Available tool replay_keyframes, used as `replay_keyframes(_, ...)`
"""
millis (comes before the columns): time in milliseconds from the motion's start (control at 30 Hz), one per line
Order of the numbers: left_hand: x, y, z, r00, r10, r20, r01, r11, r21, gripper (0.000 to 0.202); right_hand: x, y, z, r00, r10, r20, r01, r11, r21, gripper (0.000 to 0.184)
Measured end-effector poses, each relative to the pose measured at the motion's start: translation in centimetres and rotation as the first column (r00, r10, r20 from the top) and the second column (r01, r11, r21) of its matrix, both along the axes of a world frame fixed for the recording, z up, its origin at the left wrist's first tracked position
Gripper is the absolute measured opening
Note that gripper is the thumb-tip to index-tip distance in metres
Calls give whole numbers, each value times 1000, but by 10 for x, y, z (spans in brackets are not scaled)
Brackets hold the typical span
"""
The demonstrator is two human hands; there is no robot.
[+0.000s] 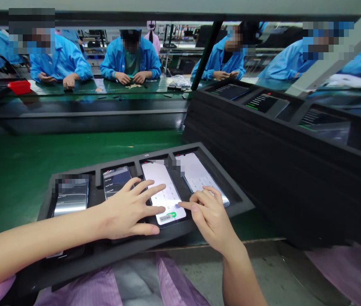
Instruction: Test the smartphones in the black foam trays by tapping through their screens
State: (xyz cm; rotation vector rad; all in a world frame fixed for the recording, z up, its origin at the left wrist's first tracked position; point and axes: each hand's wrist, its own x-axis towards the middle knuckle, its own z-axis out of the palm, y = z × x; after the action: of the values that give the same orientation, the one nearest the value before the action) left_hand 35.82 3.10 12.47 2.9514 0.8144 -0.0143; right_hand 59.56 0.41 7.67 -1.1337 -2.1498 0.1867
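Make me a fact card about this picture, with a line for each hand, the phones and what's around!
Tray: black, holding four phones
Third phone from left: lit, number pad showing
Left hand: fingers spread over that phone
Right hand: pointing at its right edge
Table: green
Right side: black stack
Ahead: people in blue jackets

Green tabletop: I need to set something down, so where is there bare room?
Mostly bare: green tabletop left of and beyond the black tray, up to the dark ledge. A small front corner shows between tray and black stack. Crowded: the tray, holding four phones.
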Motion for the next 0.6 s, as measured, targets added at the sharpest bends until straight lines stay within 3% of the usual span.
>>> replay_keyframes(367,3,2,5,999,32,6,-32,999,40,49,-5,0,1,998,-57,37,58,998,-6,40)
replay_keyframes(600,0,3,3,999,34,-17,-33,998,61,51,-14,-1,7,969,-31,244,50,996,-75,37)
